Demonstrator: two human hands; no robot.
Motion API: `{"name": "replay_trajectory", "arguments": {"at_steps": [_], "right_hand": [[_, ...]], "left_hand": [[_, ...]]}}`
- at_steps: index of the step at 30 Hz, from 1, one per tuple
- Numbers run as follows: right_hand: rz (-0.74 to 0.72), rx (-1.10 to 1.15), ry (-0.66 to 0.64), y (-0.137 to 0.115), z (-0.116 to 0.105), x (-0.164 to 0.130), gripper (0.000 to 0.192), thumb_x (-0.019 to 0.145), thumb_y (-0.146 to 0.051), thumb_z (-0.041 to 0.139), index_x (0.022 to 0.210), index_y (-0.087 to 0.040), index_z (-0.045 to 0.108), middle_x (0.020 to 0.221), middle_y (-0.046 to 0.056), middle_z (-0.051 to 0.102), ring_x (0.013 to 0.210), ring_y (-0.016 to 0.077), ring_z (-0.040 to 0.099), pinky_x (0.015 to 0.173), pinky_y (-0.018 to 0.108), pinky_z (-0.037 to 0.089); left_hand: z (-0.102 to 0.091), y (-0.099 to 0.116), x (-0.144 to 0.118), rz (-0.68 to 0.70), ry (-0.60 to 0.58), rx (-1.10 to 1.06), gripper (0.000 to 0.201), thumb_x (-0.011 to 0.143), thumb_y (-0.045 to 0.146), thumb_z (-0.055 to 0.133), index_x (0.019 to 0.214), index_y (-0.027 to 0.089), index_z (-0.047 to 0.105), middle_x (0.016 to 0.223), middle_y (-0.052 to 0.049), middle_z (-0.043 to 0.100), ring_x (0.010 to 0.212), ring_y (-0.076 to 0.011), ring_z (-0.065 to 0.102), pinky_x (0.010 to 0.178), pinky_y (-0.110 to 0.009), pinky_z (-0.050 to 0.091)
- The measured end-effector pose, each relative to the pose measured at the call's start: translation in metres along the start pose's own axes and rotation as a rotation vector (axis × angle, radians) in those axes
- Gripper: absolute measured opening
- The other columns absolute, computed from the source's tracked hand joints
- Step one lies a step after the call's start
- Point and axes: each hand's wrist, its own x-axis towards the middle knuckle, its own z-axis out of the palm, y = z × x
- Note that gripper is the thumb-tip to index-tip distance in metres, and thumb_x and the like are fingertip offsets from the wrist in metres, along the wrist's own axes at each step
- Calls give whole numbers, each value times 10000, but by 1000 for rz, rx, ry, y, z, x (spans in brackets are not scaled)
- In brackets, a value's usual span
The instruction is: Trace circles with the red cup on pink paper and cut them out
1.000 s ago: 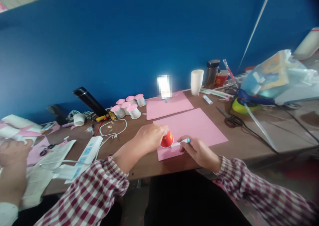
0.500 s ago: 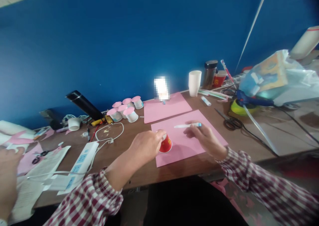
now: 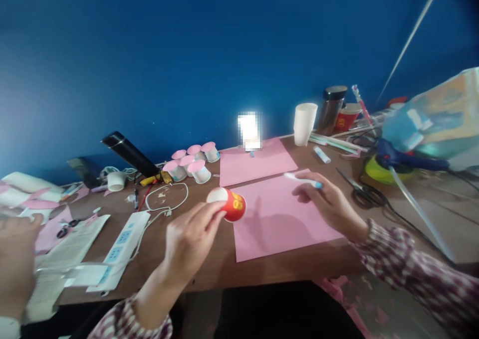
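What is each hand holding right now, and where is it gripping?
The left hand holds a red paper cup by its white base end, lifted off the table. The right hand pinches a white pen near its blue end.

Two bare hands, left hand (image 3: 190, 237) and right hand (image 3: 331, 204), no gloves, no rings or watch visible. Both arms wear a long-sleeved checked shirt, dark red/maroon and white plaid. Right sleeve (image 3: 415, 274) reaches down to the wrist, cuff buttoned close. Left sleeve (image 3: 129, 321) sits further up, forearm bare, only the cuff edge shows at the bottom of the frame. Dark clothing (image 3: 277, 314) over the lap, black or near black, detail blurred.
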Motion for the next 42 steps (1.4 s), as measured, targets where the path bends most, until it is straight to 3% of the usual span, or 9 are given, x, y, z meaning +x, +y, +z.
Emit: {"name": "replay_trajectory", "arguments": {"at_steps": [2, 5, 7, 10, 20, 26, 32, 42], "right_hand": [[-120, -144, -70, 3, -8, -11, 257, 918, -245, 408, 1156, -185, 486, 866, 68, 679, 719, 154, 651, 674, 292, 546], [-410, -479, -330, 11, -18, -29, 261, 858, -143, 459, 1092, -208, 554, 945, 79, 690, 844, 199, 656, 728, 322, 540], [-589, -611, -485, 16, -20, -39, 328, 836, -82, 420, 1103, -207, 564, 976, 91, 693, 886, 212, 646, 762, 348, 539], [-698, -677, -606, 18, -17, -45, 339, 835, -76, 412, 1111, -196, 567, 994, 97, 696, 935, 207, 632, 819, 351, 528], [-591, -688, -472, 11, -3, -28, 464, 748, -6, 375, 1140, -192, 540, 1021, 88, 687, 960, 208, 624, 796, 341, 535], [-437, -642, -373, 19, -2, -23, 441, 733, -14, 402, 1113, -187, 544, 946, 89, 677, 851, 198, 638, 706, 314, 542], [-410, -601, -285, 30, -4, -26, 466, 721, -22, 403, 1135, -201, 524, 963, 84, 684, 915, 226, 628, 752, 362, 533], [-275, -492, -100, 45, -14, -29, 351, 814, -72, 452, 1130, -209, 520, 1041, 81, 650, 959, 227, 611, 824, 359, 493]], "left_hand": [[-15, -9, 1, -27, 71, 33, 245, 749, 156, 649, 984, 216, 612, 834, 13, 682, 661, -92, 601, 652, -201, 452], [-27, -20, -3, -56, 121, 109, 242, 729, 147, 668, 960, 208, 626, 804, 8, 685, 636, -94, 594, 654, -208, 455], [-28, -26, -11, -87, 120, 125, 239, 726, 148, 671, 954, 205, 630, 811, -2, 690, 607, -93, 584, 643, -215, 457], [-23, -31, -24, -118, 110, 103, 250, 719, 138, 675, 956, 203, 633, 821, -10, 693, 607, -94, 587, 636, -217, 462], [-20, -15, -30, -73, 88, 11, 318, 681, 58, 690, 964, 193, 639, 811, -3, 690, 665, -97, 613, 661, -208, 480], [1, 5, -30, 81, -45, -125, 364, 697, 8, 652, 1019, 176, 624, 863, -22, 704, 772, -120, 635, 722, -231, 498], [20, 16, -24, 110, -143, -249, 428, 712, -18, 613, 1094, 172, 591, 908, -40, 692, 817, -133, 632, 731, -252, 511], [25, 16, -19, 151, -208, -186, 449, 703, -21, 623, 1105, 176, 590, 919, -38, 691, 810, -130, 628, 743, -260, 512]]}}
